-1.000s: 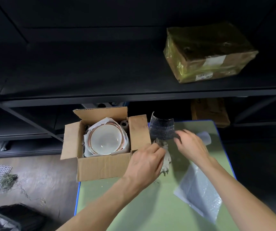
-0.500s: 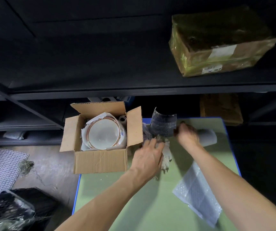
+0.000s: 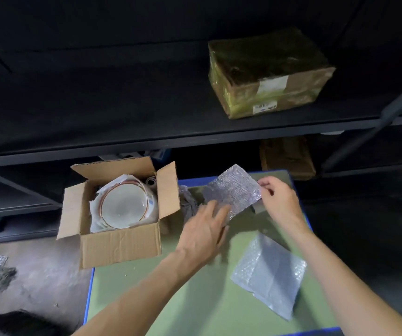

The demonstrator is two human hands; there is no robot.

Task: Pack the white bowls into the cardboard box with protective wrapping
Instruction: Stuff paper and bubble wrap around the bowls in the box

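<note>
A small silvery bubble-wrap sheet [image 3: 234,192] is held up above the green, blue-edged bench [image 3: 170,299]. Its right edge is pinched in the grip of the right hand [image 3: 280,202], between thumb and curled fingers. The sheet is set like a diamond, with one corner pointing up and away towards the dark shelf [image 3: 146,139] and the opposite corner pointing down at the bench. Its sides look nearly equal, so no long axis can be told. The left hand [image 3: 204,229] is released: its fingers are spread almost straight and laid against the sheet's lower left corner, and nothing is clasped in it.

Left of both grips, and touching neither, an open brown cardboard box [image 3: 119,241] is seen on the bench's far left corner with its four flaps folded outwards. A round white bowl [image 3: 122,207] with a brown rim is lodged inside, its mouth facing upward, and white wrapping paper [image 3: 98,214] is bunched around it. Between the box and the left grip, a crumpled grey cloth [image 3: 189,204] is pressed close against the box's right flap.

Below the right grip, nearer the person, a second, clear bubble-wrap sheet [image 3: 270,275] is spread flat on the bench. Its long axis runs from far left to near right. Well beyond the right grip, a tape-wrapped cardboard parcel [image 3: 267,71] is lying on the shelf.
</note>
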